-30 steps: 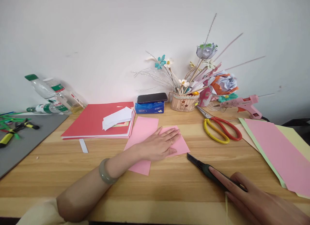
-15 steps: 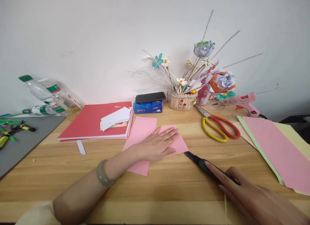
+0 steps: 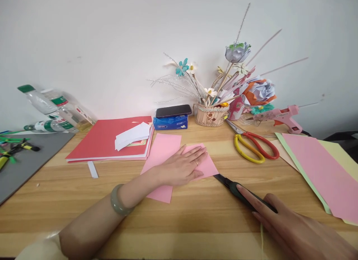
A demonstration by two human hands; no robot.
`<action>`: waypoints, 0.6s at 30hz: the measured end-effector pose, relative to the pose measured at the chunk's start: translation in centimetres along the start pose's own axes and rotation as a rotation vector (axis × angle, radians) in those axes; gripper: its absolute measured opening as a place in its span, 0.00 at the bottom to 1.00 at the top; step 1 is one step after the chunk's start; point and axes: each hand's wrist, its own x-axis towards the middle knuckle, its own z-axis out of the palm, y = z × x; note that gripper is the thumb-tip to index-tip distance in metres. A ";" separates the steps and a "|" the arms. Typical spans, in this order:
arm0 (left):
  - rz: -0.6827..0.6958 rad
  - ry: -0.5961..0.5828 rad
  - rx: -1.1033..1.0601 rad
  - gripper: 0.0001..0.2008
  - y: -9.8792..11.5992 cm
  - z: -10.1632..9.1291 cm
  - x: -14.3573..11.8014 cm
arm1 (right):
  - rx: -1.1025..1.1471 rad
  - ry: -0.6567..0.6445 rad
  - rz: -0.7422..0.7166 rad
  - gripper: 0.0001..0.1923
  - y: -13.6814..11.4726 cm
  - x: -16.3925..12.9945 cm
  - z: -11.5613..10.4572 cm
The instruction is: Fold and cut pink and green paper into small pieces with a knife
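Note:
My left hand (image 3: 180, 166) lies flat, fingers stretched, on a folded-looking piece of pink paper (image 3: 209, 166). Under the hand and wrist is another pink strip of paper (image 3: 167, 146); how the two pieces join is hidden. Wrapped in my right hand (image 3: 293, 219) is a utility knife (image 3: 239, 190) with a dark green handle, the index finger stretched along its top. Its dark blade meets the lower right corner of the pink paper; whether it is between layers cannot be seen.
Scissors (image 3: 257, 146) lie right of centre, near pink sheets (image 3: 324, 170) and a pink glue gun (image 3: 288, 118). A flower basket (image 3: 212, 115), blue tissue pack (image 3: 170, 122) with a phone (image 3: 173, 111), red paper stack (image 3: 109, 137) and bottles (image 3: 60, 110) line the back.
Both hands, the knife and the pink paper hold their places. Only the background has shifted slightly with the camera.

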 end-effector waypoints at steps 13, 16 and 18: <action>0.001 0.008 -0.009 0.30 0.1 -0.1 0.0 | -0.093 0.144 -0.136 0.46 -0.6 2.0 -1.7; 0.002 0.014 -0.011 0.30 0.0 -0.1 -0.1 | -0.083 0.164 -0.143 0.46 -0.6 2.2 -2.0; -0.001 0.008 -0.015 0.29 0.1 -0.2 -0.1 | -0.085 0.165 -0.138 0.46 -0.3 2.1 -1.9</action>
